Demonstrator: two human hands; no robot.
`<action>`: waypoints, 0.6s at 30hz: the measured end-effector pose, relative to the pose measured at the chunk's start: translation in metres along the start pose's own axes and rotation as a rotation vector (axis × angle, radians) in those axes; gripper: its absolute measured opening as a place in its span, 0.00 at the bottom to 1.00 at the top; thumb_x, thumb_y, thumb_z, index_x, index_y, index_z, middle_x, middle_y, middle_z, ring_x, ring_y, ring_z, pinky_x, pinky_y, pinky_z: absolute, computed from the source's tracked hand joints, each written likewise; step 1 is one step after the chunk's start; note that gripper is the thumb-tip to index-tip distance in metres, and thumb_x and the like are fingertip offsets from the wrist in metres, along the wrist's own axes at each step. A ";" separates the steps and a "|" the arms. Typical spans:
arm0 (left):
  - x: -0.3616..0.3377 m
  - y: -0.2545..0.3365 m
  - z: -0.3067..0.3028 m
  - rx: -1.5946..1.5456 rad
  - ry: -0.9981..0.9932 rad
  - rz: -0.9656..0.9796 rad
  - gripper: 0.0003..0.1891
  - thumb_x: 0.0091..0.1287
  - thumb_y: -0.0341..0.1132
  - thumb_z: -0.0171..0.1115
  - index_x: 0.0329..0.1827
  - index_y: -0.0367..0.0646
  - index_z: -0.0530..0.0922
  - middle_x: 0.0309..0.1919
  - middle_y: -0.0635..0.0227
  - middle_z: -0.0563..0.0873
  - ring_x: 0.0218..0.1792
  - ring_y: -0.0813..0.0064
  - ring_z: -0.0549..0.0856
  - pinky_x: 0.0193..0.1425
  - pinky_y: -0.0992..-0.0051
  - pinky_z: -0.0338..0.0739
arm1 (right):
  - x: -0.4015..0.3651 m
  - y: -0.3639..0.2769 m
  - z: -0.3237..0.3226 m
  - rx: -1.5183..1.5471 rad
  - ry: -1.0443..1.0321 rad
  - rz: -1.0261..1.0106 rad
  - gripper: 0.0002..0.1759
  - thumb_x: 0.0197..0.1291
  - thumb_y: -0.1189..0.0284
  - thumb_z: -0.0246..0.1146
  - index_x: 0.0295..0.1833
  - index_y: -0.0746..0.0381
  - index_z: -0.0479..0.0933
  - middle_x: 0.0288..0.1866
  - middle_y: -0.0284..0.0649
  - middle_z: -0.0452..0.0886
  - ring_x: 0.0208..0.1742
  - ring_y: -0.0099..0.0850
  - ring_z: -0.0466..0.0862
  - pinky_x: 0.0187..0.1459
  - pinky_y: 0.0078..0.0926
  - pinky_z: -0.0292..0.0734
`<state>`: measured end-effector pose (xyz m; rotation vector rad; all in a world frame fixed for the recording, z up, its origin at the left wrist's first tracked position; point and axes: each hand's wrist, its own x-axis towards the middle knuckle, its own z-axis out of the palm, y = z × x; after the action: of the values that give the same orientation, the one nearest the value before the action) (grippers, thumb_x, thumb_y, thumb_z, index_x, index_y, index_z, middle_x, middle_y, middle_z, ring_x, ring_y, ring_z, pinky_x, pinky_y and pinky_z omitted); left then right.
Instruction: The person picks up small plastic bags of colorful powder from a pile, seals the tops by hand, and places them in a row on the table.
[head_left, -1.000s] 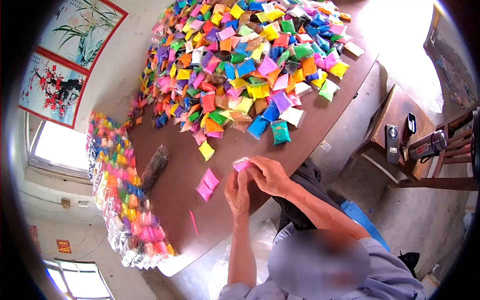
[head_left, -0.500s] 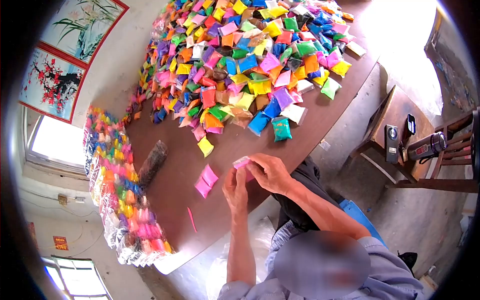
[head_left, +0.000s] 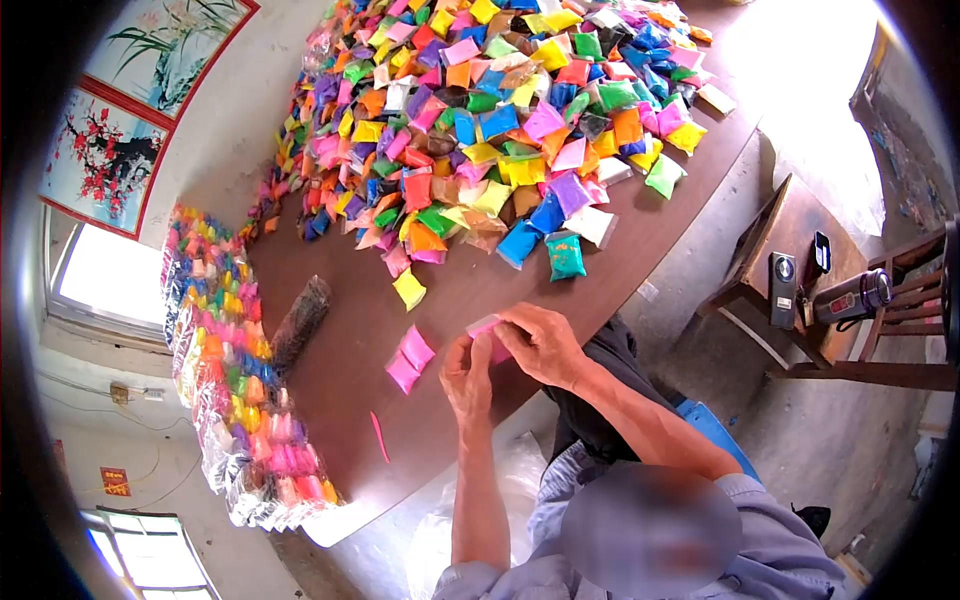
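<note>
Close to the table's near edge, my left hand (head_left: 467, 380) and my right hand (head_left: 543, 347) meet with bent fingers on a small pink packet (head_left: 484, 325). Its clear upper edge shows between the fingertips; the rest is mostly hidden by them. Just left of my left hand, two pink packets (head_left: 410, 360) lie touching on the brown table (head_left: 345, 390). A thin pink strip or stick (head_left: 379, 437) lies nearer the table's left front edge.
A large heap of many-coloured packets (head_left: 520, 170) covers the far table. Bagged packets (head_left: 250, 390) line the left edge beside a dark fuzzy roll (head_left: 301, 325). At right, a wooden stool (head_left: 775, 235) bears a thermos (head_left: 852, 297) and a dark device (head_left: 783, 285); a chair (head_left: 910, 320) stands beside it.
Both hands keep their hold on the pink packet, with only slight finger movement. The whole view shifts slightly; the things on the table stay where they were.
</note>
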<state>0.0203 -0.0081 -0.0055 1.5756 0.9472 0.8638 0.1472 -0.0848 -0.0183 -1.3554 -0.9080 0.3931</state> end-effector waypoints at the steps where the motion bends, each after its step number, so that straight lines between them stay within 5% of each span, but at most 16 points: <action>1: 0.000 0.000 0.000 -0.028 0.004 -0.014 0.10 0.78 0.37 0.68 0.47 0.37 0.87 0.34 0.82 0.83 0.34 0.88 0.75 0.39 0.82 0.69 | 0.000 -0.001 -0.001 -0.004 -0.013 0.008 0.08 0.70 0.73 0.67 0.49 0.67 0.84 0.42 0.51 0.87 0.43 0.52 0.87 0.43 0.42 0.82; 18: 0.000 0.002 -0.004 -0.076 -0.022 -0.077 0.10 0.78 0.38 0.69 0.47 0.38 0.88 0.35 0.81 0.84 0.36 0.88 0.76 0.41 0.82 0.70 | 0.000 0.002 0.000 -0.020 -0.017 -0.033 0.06 0.69 0.75 0.67 0.48 0.66 0.84 0.40 0.49 0.86 0.40 0.50 0.87 0.41 0.39 0.81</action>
<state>0.0171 -0.0072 -0.0028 1.4717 0.9425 0.8174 0.1481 -0.0846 -0.0201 -1.3553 -0.9499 0.3715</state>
